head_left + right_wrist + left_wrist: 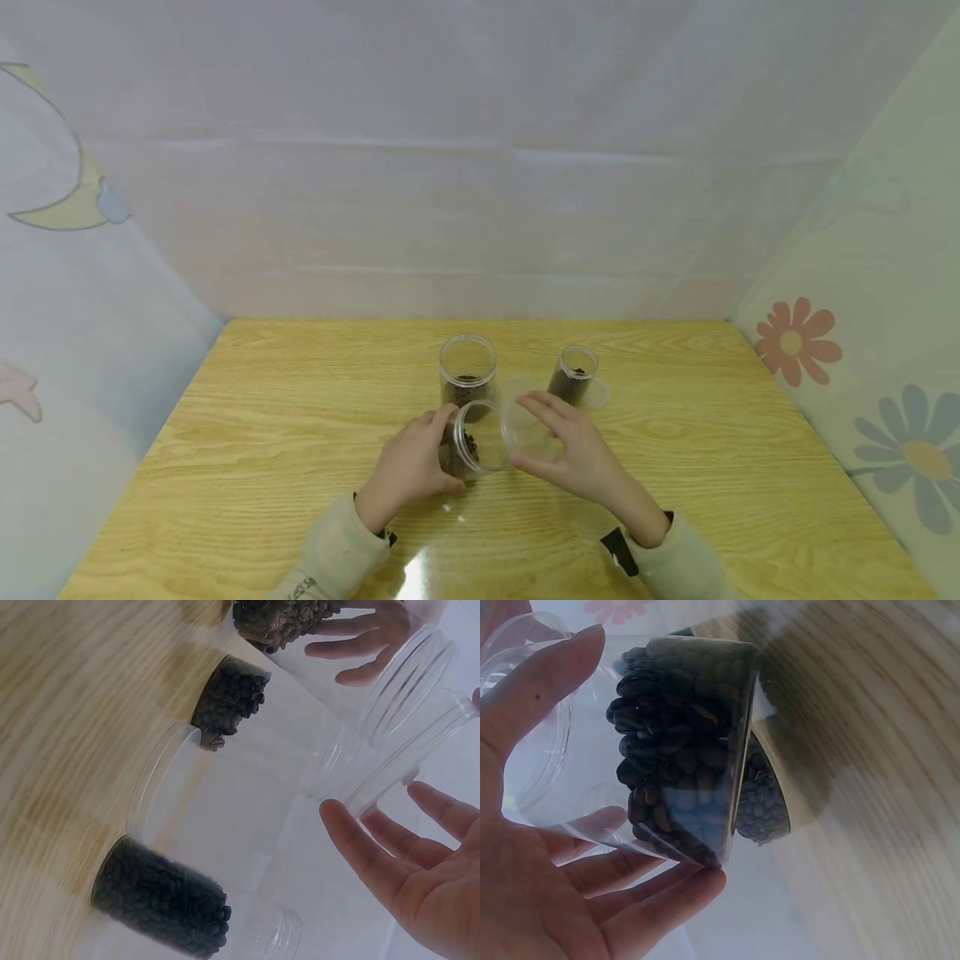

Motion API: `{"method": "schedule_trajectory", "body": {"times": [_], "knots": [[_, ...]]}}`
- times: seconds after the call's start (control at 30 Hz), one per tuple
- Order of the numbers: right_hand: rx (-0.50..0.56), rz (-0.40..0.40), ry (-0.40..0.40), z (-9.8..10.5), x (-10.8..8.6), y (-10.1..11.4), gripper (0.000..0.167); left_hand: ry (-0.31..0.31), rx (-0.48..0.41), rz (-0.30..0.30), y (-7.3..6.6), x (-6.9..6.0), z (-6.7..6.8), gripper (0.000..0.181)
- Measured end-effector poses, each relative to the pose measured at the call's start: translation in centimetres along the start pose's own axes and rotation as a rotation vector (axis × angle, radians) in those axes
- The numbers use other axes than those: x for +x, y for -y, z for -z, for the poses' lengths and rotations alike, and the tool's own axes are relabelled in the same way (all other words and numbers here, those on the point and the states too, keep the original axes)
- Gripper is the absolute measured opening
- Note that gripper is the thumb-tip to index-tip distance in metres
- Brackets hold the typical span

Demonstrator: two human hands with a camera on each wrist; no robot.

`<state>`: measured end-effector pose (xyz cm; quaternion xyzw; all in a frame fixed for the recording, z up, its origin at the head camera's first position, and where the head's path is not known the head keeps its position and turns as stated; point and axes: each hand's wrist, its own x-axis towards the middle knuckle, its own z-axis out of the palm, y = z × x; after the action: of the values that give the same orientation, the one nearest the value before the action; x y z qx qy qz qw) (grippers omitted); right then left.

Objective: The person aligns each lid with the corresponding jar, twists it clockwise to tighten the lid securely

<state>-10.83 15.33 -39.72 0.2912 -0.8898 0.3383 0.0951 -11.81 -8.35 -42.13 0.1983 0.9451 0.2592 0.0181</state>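
My left hand (411,458) grips a clear screw-top jar (480,437), thumb on one side and fingers on the other. The jar is tilted, its uncovered mouth facing right. Dark beans that look like coffee beans (675,750) lie in its bottom end. My right hand (576,448) holds a clear round lid (420,746) by its edge, between thumb and fingers. This lid is close beside the jar's mouth; whether they touch I cannot tell.
Behind the held jar stands a wide uncovered jar (468,358) with dark beans. A narrower uncovered jar (572,379) of dark beans stands to its right, with a clear lid (598,395) on the table (300,417) beside it. Another lid (154,780) lies nearby.
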Motion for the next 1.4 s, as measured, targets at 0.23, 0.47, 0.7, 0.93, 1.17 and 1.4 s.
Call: {"method": "schedule_trajectory", "body": {"times": [0.23, 0.47, 0.7, 0.93, 1.17, 1.4], "knots": [[0.008, 0.031, 0.007, -0.3, 0.2, 0.5, 0.069, 0.01, 0.023, 0.026, -0.2, 0.2, -0.1, 0.097], [-0.014, 0.066, 0.021, -0.7, 0.5, 0.9, 0.07, 0.022, 0.033, 0.036, -0.3, 0.2, -0.1, 0.096], [-0.02, 0.107, 0.028, -1.1, 1.0, 1.3, 0.071, 0.026, 0.048, 0.033, -0.5, 0.3, -0.1, 0.095], [-0.036, 0.117, 0.03, -1.4, 1.3, 1.3, 0.071, 0.026, 0.067, 0.037, -0.8, 0.2, -0.1, 0.095], [-0.037, 0.131, 0.022, -1.8, 1.4, 1.2, 0.073, 0.028, 0.073, 0.042, -1.1, 0.2, 0.0, 0.095], [-0.075, 0.151, 0.003, -2.1, 1.5, 1.1, 0.075, 0.045, 0.086, 0.048, -1.4, 0.2, 0.1, 0.094]]}}
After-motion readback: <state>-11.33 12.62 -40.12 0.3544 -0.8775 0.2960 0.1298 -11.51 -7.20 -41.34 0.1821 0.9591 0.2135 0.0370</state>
